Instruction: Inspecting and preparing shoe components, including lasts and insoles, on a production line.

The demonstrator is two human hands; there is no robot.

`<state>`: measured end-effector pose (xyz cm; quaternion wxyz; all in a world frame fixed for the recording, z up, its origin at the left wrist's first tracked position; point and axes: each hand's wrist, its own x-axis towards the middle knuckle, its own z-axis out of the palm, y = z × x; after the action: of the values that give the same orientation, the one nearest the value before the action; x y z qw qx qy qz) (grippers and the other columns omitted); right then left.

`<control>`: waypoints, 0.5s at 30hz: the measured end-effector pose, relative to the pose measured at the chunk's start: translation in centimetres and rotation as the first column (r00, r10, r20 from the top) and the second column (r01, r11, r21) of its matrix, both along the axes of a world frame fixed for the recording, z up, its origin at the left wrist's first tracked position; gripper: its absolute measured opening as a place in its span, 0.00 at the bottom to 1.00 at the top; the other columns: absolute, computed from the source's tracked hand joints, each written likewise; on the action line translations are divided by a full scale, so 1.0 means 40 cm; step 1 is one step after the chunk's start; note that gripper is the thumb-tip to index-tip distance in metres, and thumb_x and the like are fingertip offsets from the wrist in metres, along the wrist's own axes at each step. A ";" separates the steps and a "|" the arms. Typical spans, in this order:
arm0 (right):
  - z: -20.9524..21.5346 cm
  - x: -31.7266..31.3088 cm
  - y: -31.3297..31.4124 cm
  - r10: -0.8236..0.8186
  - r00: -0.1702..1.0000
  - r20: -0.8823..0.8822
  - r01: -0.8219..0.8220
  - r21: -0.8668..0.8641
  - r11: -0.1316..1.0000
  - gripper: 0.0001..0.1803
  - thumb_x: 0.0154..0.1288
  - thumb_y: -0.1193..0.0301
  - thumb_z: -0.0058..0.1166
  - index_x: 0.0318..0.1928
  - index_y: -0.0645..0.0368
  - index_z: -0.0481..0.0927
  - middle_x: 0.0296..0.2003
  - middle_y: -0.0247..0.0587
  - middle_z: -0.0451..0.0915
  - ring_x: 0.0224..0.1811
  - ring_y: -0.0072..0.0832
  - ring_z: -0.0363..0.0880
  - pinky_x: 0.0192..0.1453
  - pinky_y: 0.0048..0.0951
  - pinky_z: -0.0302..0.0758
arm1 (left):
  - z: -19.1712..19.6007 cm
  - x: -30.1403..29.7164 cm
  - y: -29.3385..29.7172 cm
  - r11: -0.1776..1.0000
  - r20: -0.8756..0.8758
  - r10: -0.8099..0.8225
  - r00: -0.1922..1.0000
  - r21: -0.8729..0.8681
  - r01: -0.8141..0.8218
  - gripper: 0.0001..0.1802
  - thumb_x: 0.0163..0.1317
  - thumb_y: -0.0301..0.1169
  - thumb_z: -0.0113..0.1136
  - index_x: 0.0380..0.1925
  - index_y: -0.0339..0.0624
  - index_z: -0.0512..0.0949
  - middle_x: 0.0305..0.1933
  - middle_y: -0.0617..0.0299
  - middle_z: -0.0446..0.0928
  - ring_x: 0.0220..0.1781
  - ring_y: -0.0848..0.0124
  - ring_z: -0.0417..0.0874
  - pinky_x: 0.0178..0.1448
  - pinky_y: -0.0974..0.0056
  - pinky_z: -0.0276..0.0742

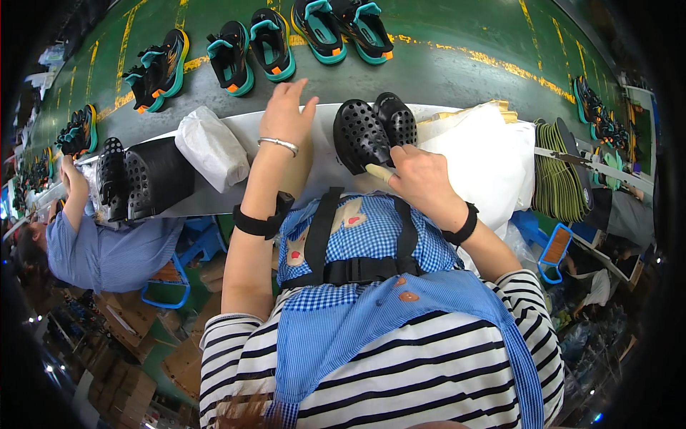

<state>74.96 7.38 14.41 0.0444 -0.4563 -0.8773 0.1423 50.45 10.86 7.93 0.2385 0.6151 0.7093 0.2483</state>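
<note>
Right hand (pixel 421 179) seems clamped on the black perforated clogs (pixel 371 132) at the table (pixel 236 154) edge; left hand (pixel 286 111) hovers spread, empty. One-handed, they could slip off.

The person wears a black-and-white striped top (pixel 400 372), a blue checked apron (pixel 357 236), black wristbands (pixel 261 222), and a silver bracelet (pixel 279 144).
</note>
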 end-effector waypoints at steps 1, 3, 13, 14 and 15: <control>0.002 0.004 -0.002 0.002 1.000 -0.008 -0.002 0.007 1.000 0.22 0.53 0.52 0.59 0.23 0.61 0.74 0.19 0.42 0.76 0.19 0.37 0.77 0.22 0.36 0.72 | -0.003 0.010 -0.011 1.000 -0.008 0.002 1.000 0.007 -0.002 0.22 0.55 0.37 0.59 0.50 0.43 0.74 0.49 0.50 0.74 0.48 0.53 0.76 0.52 0.56 0.73; 0.012 0.011 -0.005 -0.028 0.999 -0.025 0.028 0.003 1.000 0.23 0.54 0.52 0.58 0.24 0.61 0.75 0.19 0.43 0.76 0.19 0.37 0.77 0.22 0.36 0.72 | -0.006 0.025 -0.029 1.000 0.009 -0.020 1.000 0.004 0.020 0.20 0.57 0.36 0.59 0.49 0.42 0.75 0.44 0.52 0.75 0.41 0.59 0.79 0.47 0.61 0.75; 0.018 0.006 0.009 -0.092 0.995 -0.043 0.092 0.002 0.996 0.25 0.53 0.50 0.58 0.25 0.62 0.73 0.20 0.46 0.77 0.21 0.40 0.78 0.23 0.36 0.72 | 0.017 0.085 -0.047 1.000 0.245 0.004 0.970 -0.001 -0.004 0.22 0.58 0.38 0.58 0.50 0.37 0.74 0.42 0.49 0.76 0.42 0.55 0.79 0.47 0.59 0.74; 0.046 0.015 0.010 -0.122 0.989 -0.079 0.119 -0.036 0.992 0.24 0.53 0.51 0.59 0.25 0.62 0.73 0.20 0.46 0.77 0.21 0.40 0.77 0.24 0.37 0.72 | 0.030 0.082 -0.044 0.999 0.268 0.049 0.962 -0.033 -0.042 0.24 0.60 0.40 0.58 0.52 0.35 0.72 0.43 0.49 0.76 0.44 0.59 0.79 0.48 0.60 0.75; 0.071 0.023 0.018 -0.150 0.982 -0.115 0.143 -0.074 0.987 0.23 0.53 0.52 0.59 0.25 0.62 0.72 0.20 0.46 0.77 0.21 0.41 0.77 0.24 0.37 0.72 | 0.054 0.087 -0.033 0.998 0.264 0.055 0.963 -0.028 -0.050 0.24 0.60 0.40 0.58 0.52 0.35 0.72 0.43 0.49 0.76 0.44 0.59 0.79 0.48 0.60 0.75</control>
<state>75.88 8.09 17.25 0.0925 -0.5114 -0.8319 0.1945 53.93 9.54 10.08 0.3308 0.5549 0.6898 0.3268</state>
